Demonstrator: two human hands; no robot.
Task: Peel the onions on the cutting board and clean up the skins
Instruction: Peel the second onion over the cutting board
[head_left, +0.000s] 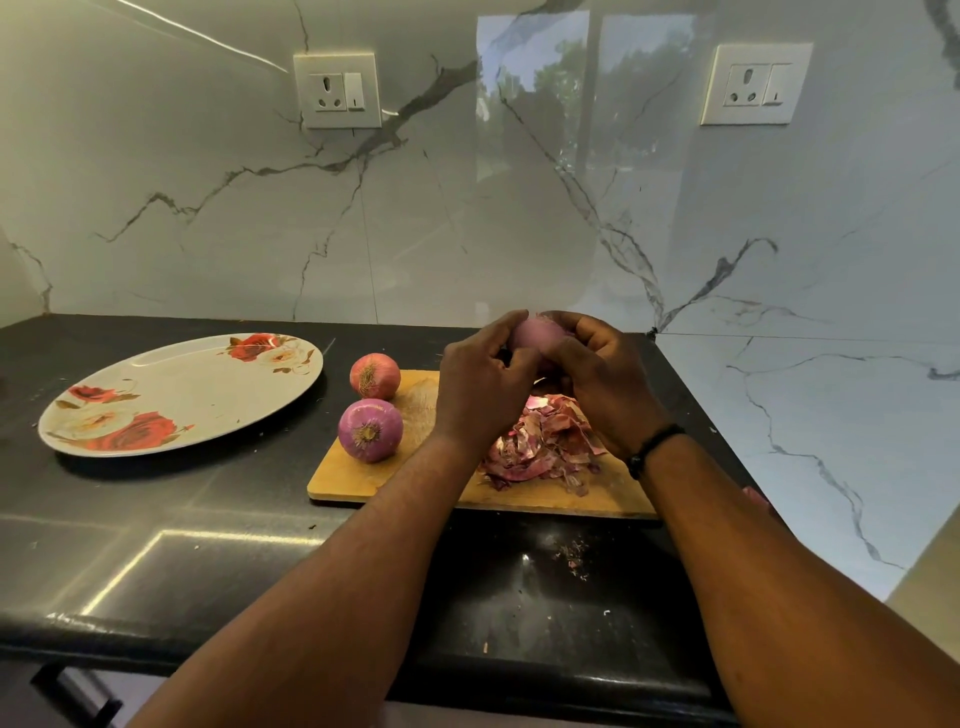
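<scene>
Purple onion (535, 332) held up between both hands, above the cutting board (395, 483).

The left hand (480, 387) and right hand (605, 384) curl their fingers round it; skins (540, 447) lie below them, two more onions (370, 430) to their left. No writing shows.
</scene>
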